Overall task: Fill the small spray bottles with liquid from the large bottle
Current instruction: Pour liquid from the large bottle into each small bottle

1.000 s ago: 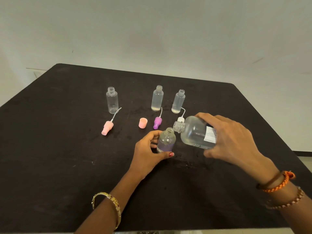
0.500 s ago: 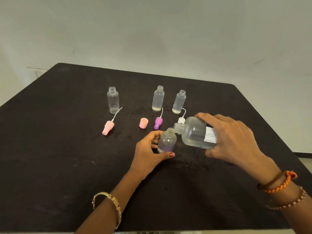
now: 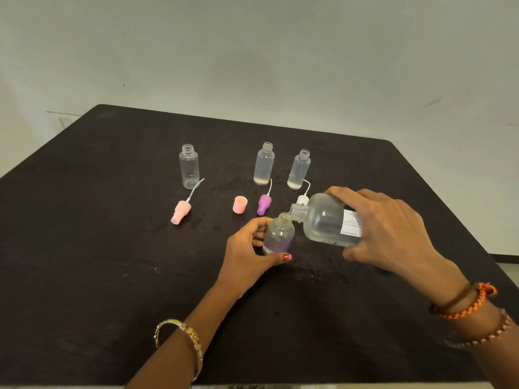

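Dark worktop (image 3: 112, 248) under a pale wall: the right hand (image 3: 393, 234) wraps the large bottle (image 3: 325, 220), long axis tipped leftward, its mouth just over the small bottle (image 3: 279, 234) clasped upright in the left hand (image 3: 247, 256)

A black table (image 3: 98, 262) carries three open small bottles (image 3: 189, 167), three spray heads (image 3: 181, 211) and a pink cap (image 3: 239, 204).

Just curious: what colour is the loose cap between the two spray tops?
Pale pink cap, head view.
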